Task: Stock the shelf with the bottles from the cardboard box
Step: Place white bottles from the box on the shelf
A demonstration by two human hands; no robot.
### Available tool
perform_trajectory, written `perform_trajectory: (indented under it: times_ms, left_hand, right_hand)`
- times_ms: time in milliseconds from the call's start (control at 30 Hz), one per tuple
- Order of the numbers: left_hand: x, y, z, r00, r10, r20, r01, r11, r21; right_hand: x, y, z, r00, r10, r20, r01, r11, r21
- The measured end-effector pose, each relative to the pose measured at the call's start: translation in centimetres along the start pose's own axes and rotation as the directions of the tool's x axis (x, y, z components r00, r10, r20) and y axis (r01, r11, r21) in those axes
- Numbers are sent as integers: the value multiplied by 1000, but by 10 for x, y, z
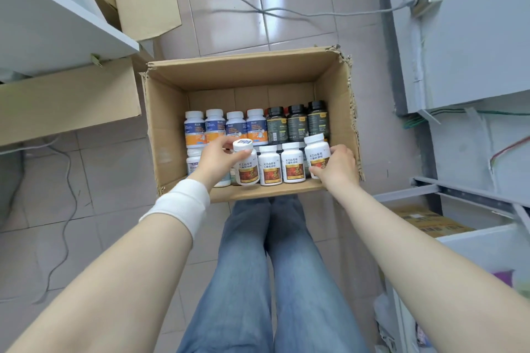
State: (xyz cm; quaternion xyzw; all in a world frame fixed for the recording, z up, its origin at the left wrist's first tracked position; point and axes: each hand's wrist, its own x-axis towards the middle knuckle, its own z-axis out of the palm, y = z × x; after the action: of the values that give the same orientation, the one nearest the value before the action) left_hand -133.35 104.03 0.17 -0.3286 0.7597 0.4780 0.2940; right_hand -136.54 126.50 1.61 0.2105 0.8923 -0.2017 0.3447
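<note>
the left-end bottle [246,169] and the right-end bottle [317,152], both white with red labels, are the outer pair of the row along the near wall of the cardboard box [235,70]. each sits a little higher than the two middle bottles [269,165] between them, and the right-end one leans slightly, which suggests they are being lifted out. the left hand [213,156] curls round the left-end bottle just under its cap, thumb on the side facing the camera. the right hand [338,167] wraps the right-end bottle from the box's right wall side, fingers round its lower body. taking one bottle per hand from the row's ends probably keeps the wrists clear of each other and halves the trips.

further into the box, along the far side of the stock, stand the blue-and-orange bottles [215,126] on the left and the dark bottles [296,123] on the right, all upright and packed close, so the near row is the easiest to reach first. more bottles sit partly hidden under the left hand; how many cannot be told.

the box rests on the tiled floor [301,31] right at the person's jeans [272,266], flaps open, within easy arm's reach. a white wristband [183,206] wraps the left forearm. left of the box are a white shelf [57,23] and a second carton [66,97]; right of it is a grey unit [459,37]. a cable [258,11] trails across the floor beyond the box. nearly all the stock is in the box, so the task looks to be at an early stage.
</note>
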Motion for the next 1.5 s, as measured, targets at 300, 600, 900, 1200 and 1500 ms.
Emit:
perform_trajectory:
  times_ms: [300, 600, 900, 1200, 1500]
  left_hand:
    - [-101, 81, -50, 889, 362, 280, -361, 931, -56]
    - [-237, 134, -62, 575, 606, 550, -641, 751, -158]
    - [-428, 174, -18, 203, 710, 674, -830, 490, -266]
    - [-625, 182, 76, -106, 724, 682, -871, 263, -414]
    - [-728, 227, 161, -212, 694, 688, -884, 164, -438]
  right_hand:
    - [-124, 11, -85, 992, -90, -88, 116, 924, 365]
    - [-316, 53, -99, 969, 25, -248, 188, 581, 792]
    - [-489, 134, -119, 803, 197, -562, 443, 433, 785]
    - [-650, 251, -149, 592, 297, -749, 601, 456, 656]
    - [-719, 323, -208, 459, 361, -812, 610, 536, 583]
